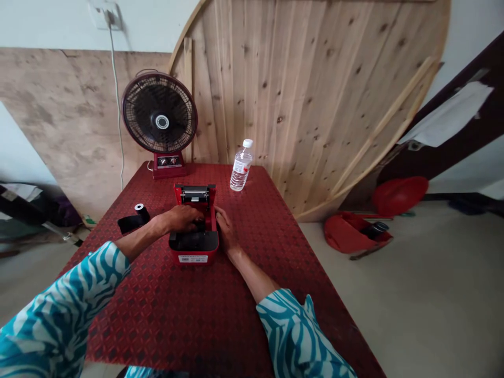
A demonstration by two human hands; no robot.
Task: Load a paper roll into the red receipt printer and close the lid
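Observation:
A red and black label printer point(193, 255) stands on the table with its lid point(195, 194) raised toward the back. My left hand point(184, 218) reaches over its left side into the open body. The fingers curl downward there, and what they hold, if anything, is hidden. Against the printer's right wall rests my right hand point(227, 231), its fingers bent along the upper edge. Left of the printer stands a small black roll point(142, 212) with a white core, upright, a loose black strip point(128, 224) trailing from it.
The patterned red table point(189, 315) carries a maroon fan point(160, 118) at the back left and a clear water bottle point(241, 168) at the back right. Wooden boards point(299, 94) lean on the wall behind. A red dustpan-like container point(346, 233) lies on the floor to the right.

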